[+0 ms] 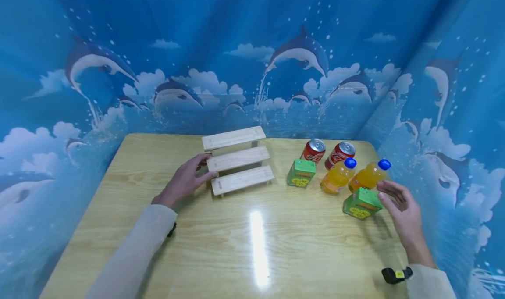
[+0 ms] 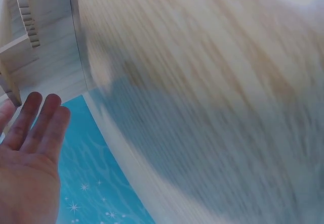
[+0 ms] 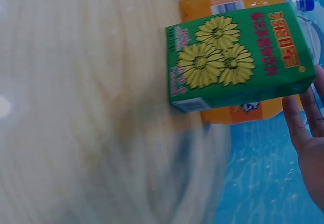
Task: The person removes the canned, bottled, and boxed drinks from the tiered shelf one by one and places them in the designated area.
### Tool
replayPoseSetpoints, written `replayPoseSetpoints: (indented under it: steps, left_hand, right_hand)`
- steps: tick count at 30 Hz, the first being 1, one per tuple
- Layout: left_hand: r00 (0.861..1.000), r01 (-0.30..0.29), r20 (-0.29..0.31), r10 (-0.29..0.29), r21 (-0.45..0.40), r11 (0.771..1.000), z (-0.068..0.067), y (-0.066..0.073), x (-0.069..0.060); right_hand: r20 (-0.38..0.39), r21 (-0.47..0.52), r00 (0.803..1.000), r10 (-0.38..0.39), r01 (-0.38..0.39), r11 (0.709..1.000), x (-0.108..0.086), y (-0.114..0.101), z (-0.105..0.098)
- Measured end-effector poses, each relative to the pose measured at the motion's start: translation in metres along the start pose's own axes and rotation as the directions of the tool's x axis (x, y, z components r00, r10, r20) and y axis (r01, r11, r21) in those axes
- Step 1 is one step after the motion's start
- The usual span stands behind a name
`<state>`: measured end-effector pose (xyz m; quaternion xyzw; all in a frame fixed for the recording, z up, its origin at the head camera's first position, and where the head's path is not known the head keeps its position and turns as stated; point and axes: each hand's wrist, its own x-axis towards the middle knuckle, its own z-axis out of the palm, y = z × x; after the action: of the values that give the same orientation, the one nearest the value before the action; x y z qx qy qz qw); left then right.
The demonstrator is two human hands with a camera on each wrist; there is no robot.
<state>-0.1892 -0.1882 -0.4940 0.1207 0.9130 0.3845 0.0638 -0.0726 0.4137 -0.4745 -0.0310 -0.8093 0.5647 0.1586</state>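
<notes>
A three-step wooden display rack (image 1: 238, 158) stands near the back of the table, left of the drinks. My left hand (image 1: 187, 178) is at its left end, thumb beside the lower steps. In the left wrist view the fingers (image 2: 46, 118) look fairly straight beside the rack (image 2: 50, 47); firm contact cannot be told. On the right, my right hand (image 1: 404, 211) is beside the nearer green drink carton (image 1: 362, 204), fingers loosely bent and not closed round it. The right wrist view shows yellow flowers on this carton (image 3: 238, 57), with fingertips by its top end.
Behind the nearer carton stand two orange drink bottles (image 1: 338, 176) with blue caps. Two red soda cans (image 1: 313, 151) are farther back, and another green carton (image 1: 301, 173) stands left of the bottles. A dolphin-print curtain (image 1: 236, 62) borders the wooden table (image 1: 221, 246).
</notes>
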Motion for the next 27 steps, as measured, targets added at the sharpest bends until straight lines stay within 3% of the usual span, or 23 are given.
replayPoseSetpoints:
  steps: [9,14,19,23,27]
  left_hand:
    - [1.0,-0.011,-0.012,0.01,-0.017,1.0,-0.008,0.002,0.0]
    - [1.0,-0.001,-0.015,0.002,0.018,1.0,-0.016,0.004,0.001]
    - [0.998,0.025,-0.054,-0.02,0.087,0.996,-0.028,0.005,0.0]
    - [0.993,0.05,-0.11,-0.036,0.124,0.991,-0.038,0.009,0.001]
    - [0.988,0.043,-0.152,-0.017,0.167,0.985,-0.048,0.012,0.005]
  right_hand:
    - [-0.007,-0.119,0.996,-0.086,0.085,0.989,0.024,-0.033,0.001]
    - [0.011,-0.157,0.995,-0.1,0.1,0.983,0.039,-0.06,0.01]
    - [0.092,-0.176,0.99,-0.103,0.118,0.977,0.058,-0.09,0.029]
    - [0.174,-0.151,0.972,-0.155,0.182,0.972,0.072,-0.11,0.051]
    - [0.218,-0.138,0.957,-0.191,0.224,0.965,0.084,-0.123,0.074]
